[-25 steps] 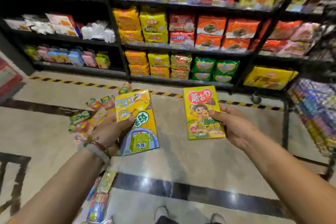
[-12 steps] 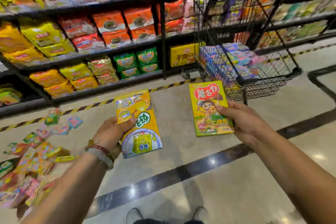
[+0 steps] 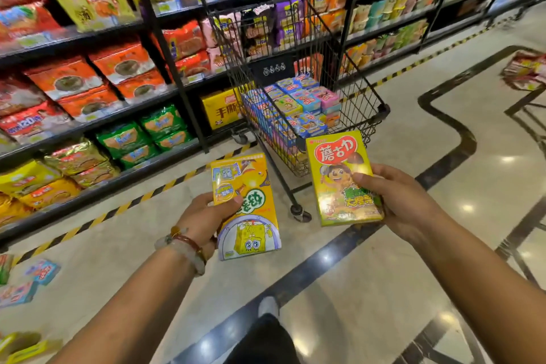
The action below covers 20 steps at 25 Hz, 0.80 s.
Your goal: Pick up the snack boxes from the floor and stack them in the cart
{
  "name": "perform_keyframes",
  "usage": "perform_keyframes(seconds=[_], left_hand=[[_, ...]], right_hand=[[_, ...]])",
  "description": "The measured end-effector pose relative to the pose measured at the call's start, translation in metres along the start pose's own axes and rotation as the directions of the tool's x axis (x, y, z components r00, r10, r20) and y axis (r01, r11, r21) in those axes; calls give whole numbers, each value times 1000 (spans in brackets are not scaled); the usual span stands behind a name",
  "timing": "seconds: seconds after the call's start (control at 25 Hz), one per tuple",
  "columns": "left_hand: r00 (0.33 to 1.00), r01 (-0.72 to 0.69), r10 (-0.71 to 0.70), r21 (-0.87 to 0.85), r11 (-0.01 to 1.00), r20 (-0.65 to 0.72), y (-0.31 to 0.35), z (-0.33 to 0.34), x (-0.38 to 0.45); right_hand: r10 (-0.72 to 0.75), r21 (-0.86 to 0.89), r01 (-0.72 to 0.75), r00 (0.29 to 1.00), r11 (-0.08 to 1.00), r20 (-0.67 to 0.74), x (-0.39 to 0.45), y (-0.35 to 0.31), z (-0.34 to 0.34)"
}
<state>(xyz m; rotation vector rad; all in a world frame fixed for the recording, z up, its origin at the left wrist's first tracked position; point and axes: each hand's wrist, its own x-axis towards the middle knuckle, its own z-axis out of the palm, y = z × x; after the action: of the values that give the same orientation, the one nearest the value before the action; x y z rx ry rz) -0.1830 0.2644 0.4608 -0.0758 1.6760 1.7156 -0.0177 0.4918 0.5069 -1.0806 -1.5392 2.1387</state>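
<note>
Left hand (image 3: 204,216) grips a yellow cartoon snack box (image 3: 246,207), thumb across its face; right hand (image 3: 396,201) grips a yellow-green snack box (image 3: 339,177) likewise; both boxes held just short of the black wire cart (image 3: 348,68); stacked boxes (image 3: 298,106) inside it; loose boxes (image 3: 41,272) on floor, far left of cart.

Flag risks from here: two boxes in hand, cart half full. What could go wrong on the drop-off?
1. The left hand pinches the cartoon-sponge snack box near one edge only; it could slip or swing.
2. The snack boxes already in the cart lie unevenly, so the mushroom-character snack box held by the right hand may slide off.
3. Loose boxes on the floor lie near the feet: trip hazard.
</note>
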Motion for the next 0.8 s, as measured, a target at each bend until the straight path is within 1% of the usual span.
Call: perform_keyframes(seconds=[0.12,0.24,0.32,0.44,0.56,0.8], left_hand=[[1000,15,-16,22,1000,26,15,24,39],[1000,0,0,12,1000,29,32,45,89],[999,-6,6,-3,1000,35,48,57,125],[997,-3,3,-1,1000,78,80,71,177],[994,-23,21,16,1000,111,112,81,221],[993,-37,39,-15,999,108,156,92,280]], right_hand=[[4,-2,-4,999,1000,-47,32,-11,-10],[8,-5,-8,995,1000,-104,76,-26,-14],[9,0,-9,990,1000,-140,107,-41,-13],[15,4,-14,985,1000,-171,155,-66,-6],[21,18,-18,987,1000,-158,198,-84,6],[42,11,-41,994,999,-106,275,-109,27]])
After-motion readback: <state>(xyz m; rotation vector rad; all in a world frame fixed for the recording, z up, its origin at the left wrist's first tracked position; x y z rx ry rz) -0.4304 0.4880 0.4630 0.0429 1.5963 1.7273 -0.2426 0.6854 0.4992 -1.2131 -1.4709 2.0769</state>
